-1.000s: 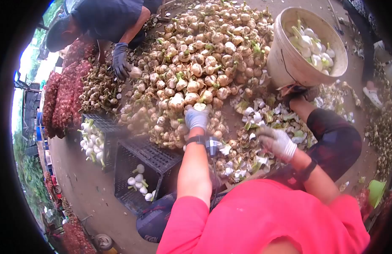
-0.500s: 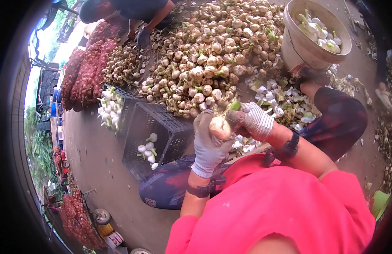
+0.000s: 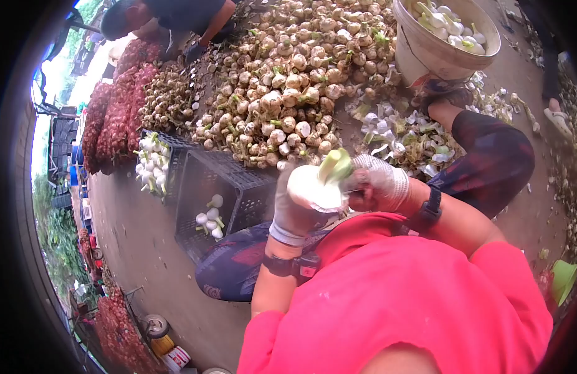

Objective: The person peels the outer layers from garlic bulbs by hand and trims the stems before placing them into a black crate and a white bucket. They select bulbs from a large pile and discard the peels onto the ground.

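Near the brownish garlic heap (image 3: 288, 87), the white-gloved left hand (image 3: 291, 212) is holding a round white bulb (image 3: 310, 188). A round whitish bucket (image 3: 424, 50) is standing beside the heap.

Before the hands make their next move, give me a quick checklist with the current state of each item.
1. Bulb supported by the left hand: ok.
2. Right hand up at the bulb: ok.
3. What the right fingers grip: cannot tell, too blurred.
4. Bulb bare all round: cannot tell, its far side is hidden.
5. Room in the black crate by the left knee: ok, only a few white bulbs show inside.
6. Co-worker's hand clear of both hands: ok, well apart.
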Tool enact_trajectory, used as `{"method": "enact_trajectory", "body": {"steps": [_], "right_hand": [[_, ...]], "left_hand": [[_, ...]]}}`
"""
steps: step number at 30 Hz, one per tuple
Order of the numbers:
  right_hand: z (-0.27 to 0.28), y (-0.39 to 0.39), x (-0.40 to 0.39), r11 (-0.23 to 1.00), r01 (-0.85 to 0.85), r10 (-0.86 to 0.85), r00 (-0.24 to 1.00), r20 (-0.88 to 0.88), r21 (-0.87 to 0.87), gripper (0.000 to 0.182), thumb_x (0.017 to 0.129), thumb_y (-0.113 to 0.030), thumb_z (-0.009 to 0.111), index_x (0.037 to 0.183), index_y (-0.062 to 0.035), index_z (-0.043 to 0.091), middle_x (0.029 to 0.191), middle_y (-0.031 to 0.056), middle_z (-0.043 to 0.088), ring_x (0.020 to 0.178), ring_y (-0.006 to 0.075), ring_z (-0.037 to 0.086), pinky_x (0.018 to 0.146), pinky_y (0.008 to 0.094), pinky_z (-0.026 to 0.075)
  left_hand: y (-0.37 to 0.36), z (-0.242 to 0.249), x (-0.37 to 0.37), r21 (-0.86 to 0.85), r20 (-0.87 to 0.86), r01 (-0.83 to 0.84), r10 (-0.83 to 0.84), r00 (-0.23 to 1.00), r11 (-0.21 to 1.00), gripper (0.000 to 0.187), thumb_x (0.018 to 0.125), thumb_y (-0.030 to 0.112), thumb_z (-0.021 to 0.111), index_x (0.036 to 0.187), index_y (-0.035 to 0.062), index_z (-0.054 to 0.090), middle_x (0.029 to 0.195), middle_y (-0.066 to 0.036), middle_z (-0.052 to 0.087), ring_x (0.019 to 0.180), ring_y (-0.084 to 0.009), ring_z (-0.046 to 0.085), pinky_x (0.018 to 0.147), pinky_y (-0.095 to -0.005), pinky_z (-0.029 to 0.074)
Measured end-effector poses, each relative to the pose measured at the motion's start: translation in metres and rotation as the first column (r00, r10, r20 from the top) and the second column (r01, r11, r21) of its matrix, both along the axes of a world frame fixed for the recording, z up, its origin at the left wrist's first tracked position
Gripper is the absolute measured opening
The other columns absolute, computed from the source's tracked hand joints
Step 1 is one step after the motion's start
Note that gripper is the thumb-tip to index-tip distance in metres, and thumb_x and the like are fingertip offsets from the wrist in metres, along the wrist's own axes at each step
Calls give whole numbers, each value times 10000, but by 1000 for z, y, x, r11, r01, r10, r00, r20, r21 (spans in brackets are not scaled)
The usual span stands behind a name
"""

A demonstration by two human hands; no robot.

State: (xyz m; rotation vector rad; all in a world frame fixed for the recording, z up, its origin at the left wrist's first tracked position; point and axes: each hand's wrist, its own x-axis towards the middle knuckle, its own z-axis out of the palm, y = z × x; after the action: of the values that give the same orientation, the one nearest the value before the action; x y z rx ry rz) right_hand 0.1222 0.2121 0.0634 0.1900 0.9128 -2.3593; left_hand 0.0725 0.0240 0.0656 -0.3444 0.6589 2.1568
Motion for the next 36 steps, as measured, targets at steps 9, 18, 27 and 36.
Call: {"method": "enact_trajectory", "body": {"steps": [9,18,27,36], "right_hand": [[-9,-12,-9,926,-29,72,992,-101,377,214,771,-100,550,953,-29,636,651,81,629,530,180,594,502,307,480],[-7,19,-29,30,469,601,697,-391,883,214,703,-258,638,814,-78,605,722,143,626,701,337,629,611,443,492],[-22,5,-62,-36,543,541,717,-440,839,165,694,-188,648,820,-87,617,700,153,608,674,340,613,591,440,482],[14,74,-25,-228,-180,767,572,291,957,257,723,-253,608,893,-74,677,798,207,644,829,351,638,750,422,500]], "left_hand": [[13,-6,-3,-648,-680,-390,-265,684,654,198,854,177,636,954,19,571,763,-60,597,636,-150,562,577,-267,453],[7,1,-17,-604,-768,-440,-632,101,664,58,797,81,610,779,38,576,673,-113,560,604,-259,567,563,-321,433],[-29,39,-30,-707,-696,-67,-675,247,704,96,800,70,593,730,30,541,644,-49,512,562,-163,481,536,-266,375],[-54,-7,-47,173,-319,-284,326,890,943,219,908,235,556,1036,58,569,1121,-158,595,1047,-314,572,867,-475,500]]}}
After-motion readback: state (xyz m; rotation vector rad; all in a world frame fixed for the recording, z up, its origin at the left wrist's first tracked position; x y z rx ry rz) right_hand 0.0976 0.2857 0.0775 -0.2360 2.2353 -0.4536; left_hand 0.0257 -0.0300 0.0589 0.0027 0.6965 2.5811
